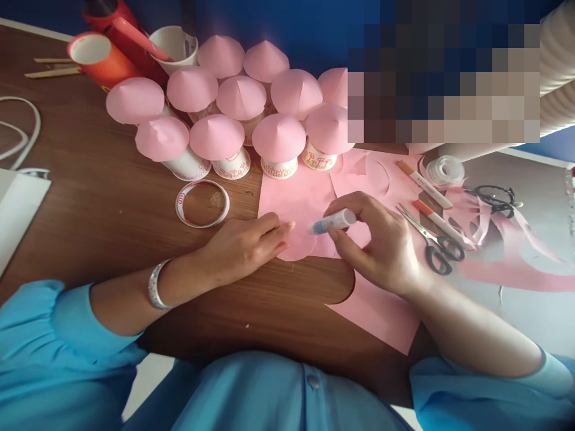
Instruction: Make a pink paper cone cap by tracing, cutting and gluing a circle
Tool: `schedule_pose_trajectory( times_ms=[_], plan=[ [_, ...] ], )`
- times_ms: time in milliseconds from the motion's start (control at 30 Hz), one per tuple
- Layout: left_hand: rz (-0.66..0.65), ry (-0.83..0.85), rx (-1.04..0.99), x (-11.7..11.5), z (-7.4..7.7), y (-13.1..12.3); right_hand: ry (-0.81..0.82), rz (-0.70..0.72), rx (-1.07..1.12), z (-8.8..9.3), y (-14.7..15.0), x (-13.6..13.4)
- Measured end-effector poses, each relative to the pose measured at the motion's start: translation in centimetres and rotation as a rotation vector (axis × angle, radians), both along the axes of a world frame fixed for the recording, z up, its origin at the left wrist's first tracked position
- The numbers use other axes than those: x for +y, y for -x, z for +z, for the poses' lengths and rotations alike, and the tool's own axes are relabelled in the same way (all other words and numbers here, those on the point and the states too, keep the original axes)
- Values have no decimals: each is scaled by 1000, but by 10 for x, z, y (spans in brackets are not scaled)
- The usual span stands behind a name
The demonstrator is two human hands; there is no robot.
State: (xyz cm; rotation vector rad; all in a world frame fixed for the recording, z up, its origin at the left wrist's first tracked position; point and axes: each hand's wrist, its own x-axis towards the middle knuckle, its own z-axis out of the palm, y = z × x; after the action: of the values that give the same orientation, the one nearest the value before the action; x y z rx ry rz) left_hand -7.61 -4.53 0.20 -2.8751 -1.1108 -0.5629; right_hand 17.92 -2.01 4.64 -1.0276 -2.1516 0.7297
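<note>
My right hand (381, 239) grips a glue stick (335, 221) between thumb and fingers, its tip angled left over pink paper. My left hand (247, 245) has its fingers closed at the edge of a round-edged piece of pink paper (299, 245); the exact grip is partly hidden. Under and behind it lies a larger pink sheet (274, 194). Beyond my hands stand several paper cups (279, 167) with drawn red patterns, topped by pink paper cones (278, 137).
Scissors (431, 239), markers (426, 187), a tape roll (444, 172) and pink scraps (507, 239) lie right. A white ring (179, 206) rests left of the sheet. Behind are an orange cup (108, 63) and a red hot-air tool (135, 36). Another person's sleeve (557, 60) shows top right.
</note>
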Motion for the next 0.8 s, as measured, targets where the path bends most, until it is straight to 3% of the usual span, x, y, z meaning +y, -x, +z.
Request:
schedule_pose_trajectory(
  times_ms=[300, 800],
  plan=[
    [49, 155, -50, 2, 3, 0, -235, 128, -138, -17, 13, 12],
    [67, 216, -6, 2, 4, 0, -197, 216, -227, -20, 14, 15]
  ],
)
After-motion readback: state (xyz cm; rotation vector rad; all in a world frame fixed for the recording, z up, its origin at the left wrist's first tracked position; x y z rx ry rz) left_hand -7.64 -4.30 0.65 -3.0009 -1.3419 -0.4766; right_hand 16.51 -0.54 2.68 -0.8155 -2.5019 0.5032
